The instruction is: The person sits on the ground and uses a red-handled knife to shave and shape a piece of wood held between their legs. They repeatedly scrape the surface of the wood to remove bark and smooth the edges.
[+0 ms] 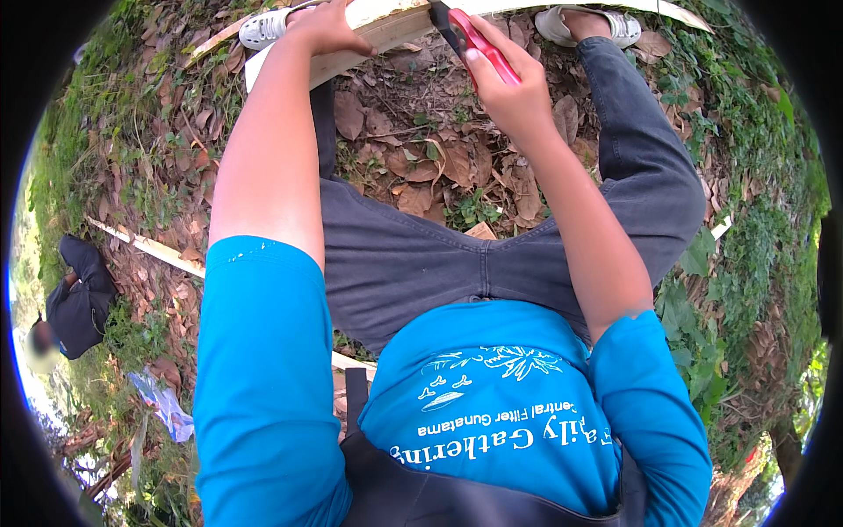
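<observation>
At the top edge my left hand (332, 28) grips a pale wooden board (399, 30), its thumb lying along the near side; part of the hand runs out of view. My right hand (509, 83) is wrapped round a red-handled tool with a dark blade (488, 51). The blade points up and left and meets the board's edge to the right of my left hand. Its tip is cut off by the frame, so the exact kind of tool cannot be made out.
My white shoes (263, 30) stand either side of the board. Dry leaves (457, 167) cover the ground between my legs. A long pale wood strip (149, 244) lies to the left, near a crumpled plastic bag (162, 404). Farther left is another person in dark clothes (81, 299).
</observation>
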The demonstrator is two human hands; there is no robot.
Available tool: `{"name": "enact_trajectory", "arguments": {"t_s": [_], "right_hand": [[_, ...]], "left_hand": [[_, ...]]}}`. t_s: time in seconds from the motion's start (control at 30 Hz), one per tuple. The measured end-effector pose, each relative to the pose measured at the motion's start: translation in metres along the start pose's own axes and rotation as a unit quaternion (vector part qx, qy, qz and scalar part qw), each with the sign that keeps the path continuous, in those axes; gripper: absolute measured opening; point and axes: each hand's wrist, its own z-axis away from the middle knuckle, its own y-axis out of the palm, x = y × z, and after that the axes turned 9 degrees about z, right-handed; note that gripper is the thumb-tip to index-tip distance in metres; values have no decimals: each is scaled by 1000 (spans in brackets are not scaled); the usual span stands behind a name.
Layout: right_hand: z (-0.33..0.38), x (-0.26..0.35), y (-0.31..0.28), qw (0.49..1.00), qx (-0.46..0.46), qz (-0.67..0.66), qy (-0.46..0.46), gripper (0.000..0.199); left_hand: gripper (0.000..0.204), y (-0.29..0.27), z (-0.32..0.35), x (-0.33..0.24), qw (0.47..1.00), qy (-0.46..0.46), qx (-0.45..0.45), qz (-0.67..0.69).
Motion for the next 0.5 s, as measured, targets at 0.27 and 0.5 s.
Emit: {"name": "enact_trajectory", "arguments": {"t_s": [0.27, 0.5], "right_hand": [[115, 75, -97, 994, 49, -2, 102, 50], [-29, -27, 12, 997, -42, 21, -63, 42]], "left_hand": [[110, -4, -7, -7, 998, 28, 35, 47], [108, -5, -1, -23, 998, 26, 42, 30]]}}
